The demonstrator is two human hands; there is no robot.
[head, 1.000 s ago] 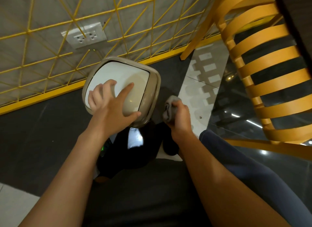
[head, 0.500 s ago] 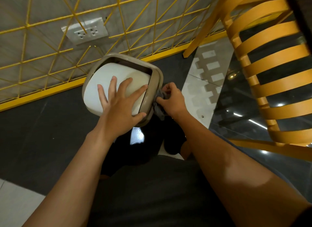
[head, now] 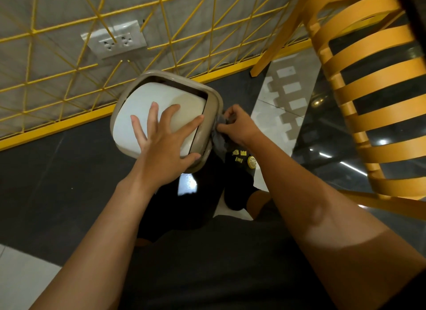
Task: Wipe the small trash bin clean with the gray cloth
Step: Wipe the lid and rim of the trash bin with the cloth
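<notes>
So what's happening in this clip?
A person is wiping a small trash bin that stands on the dark floor beside a wall. The left hand lies flat and spread on its white lid, steadying it. The right hand grips the gray cloth against the bin's right side, at the beige rim.

Pretty dim, warm indoor light here. Overhead lights mirror off the glossy dark floor [head: 334, 148] as white streaks at 3 o'clock, plus one bright patch just below centre. The wide lens bows the yellow chair [head: 373, 97] at 2 o'clock and the wall grid [head: 69, 67] at 10. Centre's sharp, corners a bit soft.
</notes>
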